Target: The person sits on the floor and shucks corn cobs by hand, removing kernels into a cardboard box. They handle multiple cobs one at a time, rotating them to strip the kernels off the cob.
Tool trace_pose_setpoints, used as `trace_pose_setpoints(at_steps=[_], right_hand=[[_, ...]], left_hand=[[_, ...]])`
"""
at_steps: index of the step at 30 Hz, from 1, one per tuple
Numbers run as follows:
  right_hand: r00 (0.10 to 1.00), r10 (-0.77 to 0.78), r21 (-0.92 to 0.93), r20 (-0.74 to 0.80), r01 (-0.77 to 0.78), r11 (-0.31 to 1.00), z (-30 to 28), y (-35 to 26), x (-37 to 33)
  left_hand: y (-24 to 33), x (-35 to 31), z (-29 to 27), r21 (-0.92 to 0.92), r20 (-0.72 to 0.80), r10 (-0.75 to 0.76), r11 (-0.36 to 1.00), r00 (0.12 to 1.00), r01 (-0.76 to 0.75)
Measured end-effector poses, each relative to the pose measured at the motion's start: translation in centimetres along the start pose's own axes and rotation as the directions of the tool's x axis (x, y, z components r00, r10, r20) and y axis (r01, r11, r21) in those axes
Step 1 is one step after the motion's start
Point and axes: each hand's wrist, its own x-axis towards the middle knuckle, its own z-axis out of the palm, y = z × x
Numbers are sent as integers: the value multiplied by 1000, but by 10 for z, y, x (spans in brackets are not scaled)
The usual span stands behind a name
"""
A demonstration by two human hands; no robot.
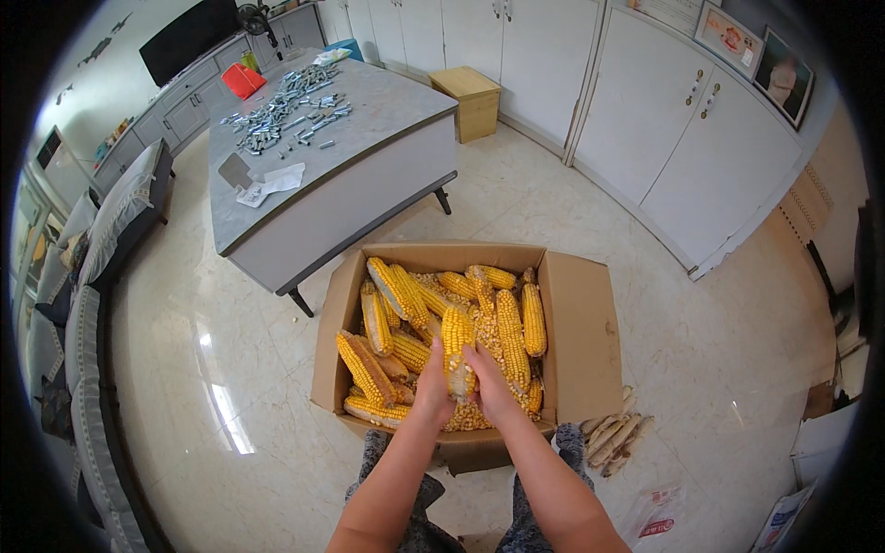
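Note:
Between both hands I hold an ear of dried corn (457, 334), upright over the box, its lower part partly bare of kernels. My left hand (432, 382) grips it from the left, and my right hand (491, 382) presses against it from the right, thumbs on the front. Beneath lies an open cardboard box (579, 336), its right flap folded outward. Several yellow ears of corn (510, 336) fill it, with loose kernels (468, 417) among and under them, thickest near my hands.
Stripped corn cobs (616, 441) lie in a pile on the floor right of the box, near a plastic bag (656, 512). Ahead stands a grey table (387, 101) with many metal tubular pieces (290, 109). A wooden stool (467, 101) is by white cabinets (645, 101); a sofa (92, 369) runs along the left.

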Motion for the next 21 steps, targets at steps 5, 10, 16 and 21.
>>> trace_pose_setpoints(at_steps=[5, 10, 16, 21], right_hand=[[1000, 11, -116, 22, -8, 993, 0, -4, -3], [999, -28, -159, 38, 34, 987, 2, -6, -7], [995, -84, -215, 53, 93, 972, 3, -4, -7], [999, 10, 30, -46, -8, 1000, 0, -11, -3]], left_hand=[[0, -3, -1, 36, -35, 12, 999, 999, -10], [-3, -1, -2, 37, -36, 38, 999, 999, -37], [2, -6, 7, 46, -84, 38, 998, 996, -34], [13, -2, -12, 47, 295, -238, 971, 925, 235]])
